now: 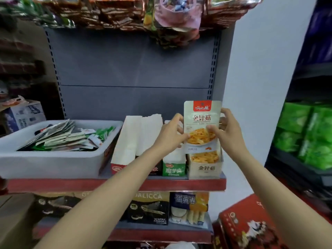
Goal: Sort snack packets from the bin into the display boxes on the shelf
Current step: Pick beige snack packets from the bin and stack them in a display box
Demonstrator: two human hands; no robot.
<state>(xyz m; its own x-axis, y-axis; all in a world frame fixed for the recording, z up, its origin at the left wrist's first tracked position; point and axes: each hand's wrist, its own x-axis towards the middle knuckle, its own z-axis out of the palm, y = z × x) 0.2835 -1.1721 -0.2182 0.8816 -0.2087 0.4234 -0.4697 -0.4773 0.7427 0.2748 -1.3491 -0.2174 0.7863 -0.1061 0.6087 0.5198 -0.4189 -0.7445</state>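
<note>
Both forearms reaching forward | left hand [170, 135] and right hand [226, 130] pinching one enoki packet [202, 126] by its edges, upright just above matching display box [204, 166] at row's right end | packet not yet seated, box part-filled | bin [53, 162] at left holding many unsorted packets, much left

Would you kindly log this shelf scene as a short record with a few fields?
packet: beige mushroom snack packet, upright, held above the rightmost box
left hand: pinches the packet's left edge
right hand: holds its right edge, thumb on the front
target box: beige box at the shelf's right end, matching print, already holds packets
bin: grey bin on the left, holds mixed packets
other boxes: white box, green box
</note>
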